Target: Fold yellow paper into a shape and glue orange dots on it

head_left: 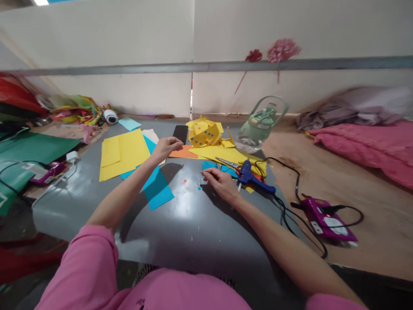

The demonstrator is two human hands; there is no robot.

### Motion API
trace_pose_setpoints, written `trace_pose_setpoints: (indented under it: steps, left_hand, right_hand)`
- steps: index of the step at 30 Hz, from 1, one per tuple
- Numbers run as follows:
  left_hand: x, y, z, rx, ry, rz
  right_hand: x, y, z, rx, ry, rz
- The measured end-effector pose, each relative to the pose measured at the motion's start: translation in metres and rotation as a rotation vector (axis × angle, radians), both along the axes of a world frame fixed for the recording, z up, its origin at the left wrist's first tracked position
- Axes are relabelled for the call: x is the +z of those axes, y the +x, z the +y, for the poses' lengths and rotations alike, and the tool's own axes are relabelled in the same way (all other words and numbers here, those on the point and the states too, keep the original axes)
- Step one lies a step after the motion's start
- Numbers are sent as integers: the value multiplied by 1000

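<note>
My left hand point(167, 147) is raised by the orange paper strip point(187, 151), its fingertips drawn together; whatever they may hold is too small to see. Low above the grey table my right hand point(222, 183) has thumb and forefinger in a pinch near tiny blue and orange paper bits point(184, 181). Just right of it lies a blue hot glue gun point(253, 177), with scissors point(227, 162) behind. Beyond the hands sits a folded yellow paper piece with coloured dots point(204, 133). Blue paper point(158, 189) is spread under my left forearm.
Yellow sheets point(127, 150) lie at the left and a black phone point(180, 134) farther back. A green-lidded bottle point(260, 125) stands at the back right. The glue gun's black cord runs towards a purple power strip point(329, 221). Pink cloth point(371, 144) lies far right.
</note>
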State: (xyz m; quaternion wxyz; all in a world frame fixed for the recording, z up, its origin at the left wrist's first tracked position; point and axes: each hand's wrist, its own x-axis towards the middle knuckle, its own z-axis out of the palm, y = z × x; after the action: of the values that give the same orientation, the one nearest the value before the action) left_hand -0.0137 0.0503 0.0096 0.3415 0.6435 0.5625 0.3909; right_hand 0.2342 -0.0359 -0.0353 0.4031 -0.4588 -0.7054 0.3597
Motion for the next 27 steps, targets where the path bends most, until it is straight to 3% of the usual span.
trace_pose_setpoints:
  steps: [6,11,14,17,22,27]
  left_hand:
    - [-2,-16,-61,-71,-61,114]
    - [-5,-8,-86,-236,-67,186]
    - [-6,2,-90,-303,-71,228]
    - [-9,15,-90,-335,-68,284]
    - [-17,29,-85,-351,-33,363]
    - [-21,24,-76,-365,-21,396]
  right_hand:
    - [12,-2,-5,7,9,-12]
    - [47,24,-7,-233,162,130]
    - [56,43,-6,-400,278,235]
    - [50,54,-4,-462,263,255]
    - [35,49,-4,-397,190,140]
    - [30,40,-10,-276,229,-8]
